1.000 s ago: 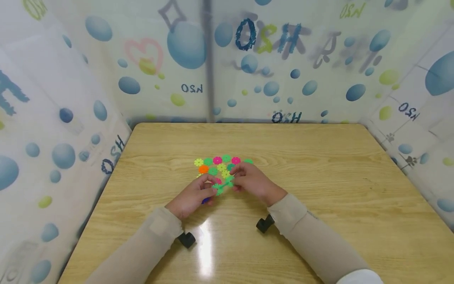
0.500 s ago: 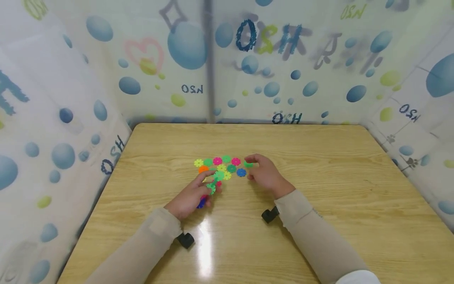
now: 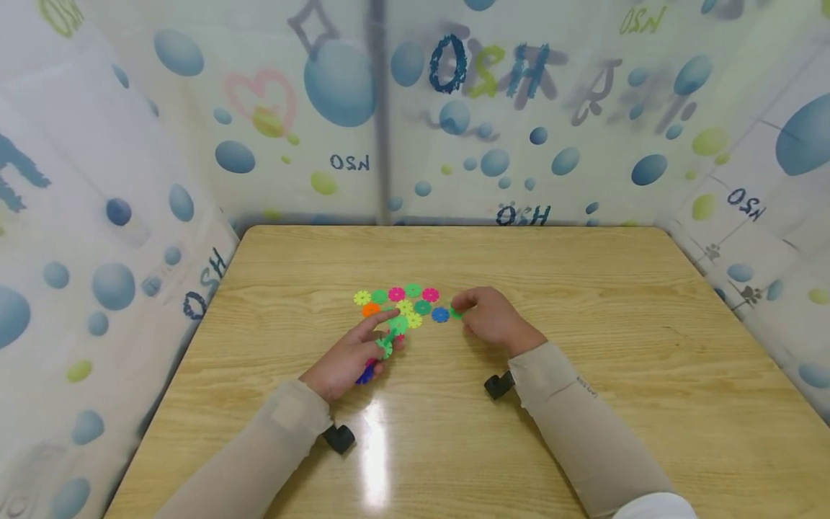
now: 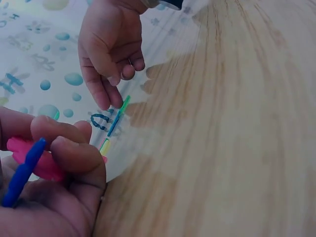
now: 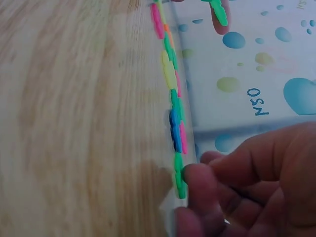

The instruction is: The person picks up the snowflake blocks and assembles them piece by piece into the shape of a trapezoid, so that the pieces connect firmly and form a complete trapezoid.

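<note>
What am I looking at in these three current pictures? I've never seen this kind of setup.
There is no robot here: a person works with two bare hands. The widest picture comes from a camera on the head, looking forward and down; the other two come from cameras on each wrist. The black devices by the cuffs are probably those wrist cameras.

On the wooden table lies a cluster of flat, flower-shaped discs in yellow, green, pink, orange and blue. The left hand holds some similar pieces: green ones, plus a pink one and a blue one, clearest in the left wrist view. The right hand has its fingertips at a green disc at the cluster's right end.
</note>
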Available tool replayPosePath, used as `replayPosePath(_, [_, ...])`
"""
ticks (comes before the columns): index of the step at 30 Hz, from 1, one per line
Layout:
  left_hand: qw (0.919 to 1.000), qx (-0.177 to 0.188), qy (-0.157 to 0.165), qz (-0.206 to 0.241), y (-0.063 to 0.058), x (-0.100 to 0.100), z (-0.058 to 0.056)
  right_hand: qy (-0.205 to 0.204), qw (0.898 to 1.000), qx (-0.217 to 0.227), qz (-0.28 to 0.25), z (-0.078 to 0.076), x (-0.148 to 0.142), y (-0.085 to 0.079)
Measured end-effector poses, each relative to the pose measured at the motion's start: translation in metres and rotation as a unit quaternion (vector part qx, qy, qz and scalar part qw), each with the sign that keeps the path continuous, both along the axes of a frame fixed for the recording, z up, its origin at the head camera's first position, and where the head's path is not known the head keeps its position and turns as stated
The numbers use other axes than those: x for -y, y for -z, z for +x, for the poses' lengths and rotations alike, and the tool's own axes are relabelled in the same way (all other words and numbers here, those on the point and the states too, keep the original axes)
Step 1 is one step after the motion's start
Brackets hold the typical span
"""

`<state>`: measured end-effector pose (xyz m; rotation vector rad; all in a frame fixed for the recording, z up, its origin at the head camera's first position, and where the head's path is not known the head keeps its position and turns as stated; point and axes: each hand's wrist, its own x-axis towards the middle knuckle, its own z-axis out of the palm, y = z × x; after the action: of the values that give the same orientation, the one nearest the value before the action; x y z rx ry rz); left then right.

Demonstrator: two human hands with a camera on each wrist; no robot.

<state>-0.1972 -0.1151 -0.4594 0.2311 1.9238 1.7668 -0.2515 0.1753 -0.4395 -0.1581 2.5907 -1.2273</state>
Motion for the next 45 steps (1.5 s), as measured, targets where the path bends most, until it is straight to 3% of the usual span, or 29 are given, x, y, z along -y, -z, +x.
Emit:
replayPosePath(7, [0.9998,-0.005,0.018,0.006,0.0,0.0,-0.001,0.007,0.999,0.009,0.042,0.002,-0.002,0.001])
replayPosePath(13, [0.9996,-0.012,0.026,0.008,0.001,-0.001,-0.002,-0.009,0.996,0.001,0.093,0.003,-0.002,0.0])
replayPosePath(17, [0.9992,-0.018,0.034,0.01,0.003,0.001,-0.004,-0.014,0.995,-0.004,0.099,0.003,-0.002,0.0])
replayPosePath(20, [0.999,-0.02,0.039,0.008,0.004,0.002,-0.005,-0.014,0.997,-0.008,0.077,0.003,-0.001,0.0])
replayPosePath(25, [0.9988,-0.019,0.046,0.006,0.005,0.003,-0.005,-0.038,0.999,-0.011,-0.02,0.005,0.003,0.001])
replayPosePath(29, [0.9987,-0.018,0.048,0.006,0.005,0.003,-0.006,-0.069,0.992,-0.029,-0.102,0.009,0.012,0.001])
replayPosePath(32, [0.9986,-0.015,0.05,0.009,0.005,0.003,-0.006,-0.083,0.986,-0.042,-0.135,0.014,0.02,-0.001])
replayPosePath(45, [0.9977,-0.012,0.062,0.027,0.003,0.005,-0.005,-0.116,0.981,-0.076,-0.137,0.023,0.034,-0.003])
